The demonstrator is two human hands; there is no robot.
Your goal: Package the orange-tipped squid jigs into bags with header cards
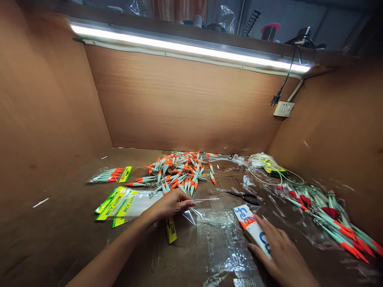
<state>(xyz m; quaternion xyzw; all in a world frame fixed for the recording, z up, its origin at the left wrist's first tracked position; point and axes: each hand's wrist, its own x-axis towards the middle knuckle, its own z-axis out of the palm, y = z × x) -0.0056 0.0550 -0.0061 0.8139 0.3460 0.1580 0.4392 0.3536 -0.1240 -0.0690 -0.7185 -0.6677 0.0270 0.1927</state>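
My left hand (172,204) lies over a clear plastic bag (191,213) with a yellow header card (171,230); its fingers are together, pinching the bag's edge. Just beyond it lies a heap of orange-tipped pale green lures (176,171). My right hand (284,255) rests flat, fingers spread, on a white box with blue lettering and an orange band (249,223). A stack of empty bags with yellow-green header cards (118,203) sits to the left of my left hand.
One filled packet of lures (109,175) lies at the far left. Black pliers (243,196) lie in the middle. More lures in plastic (335,219) pile up at the right. Brown board walls enclose the bench; a wall socket (283,108) is at the right.
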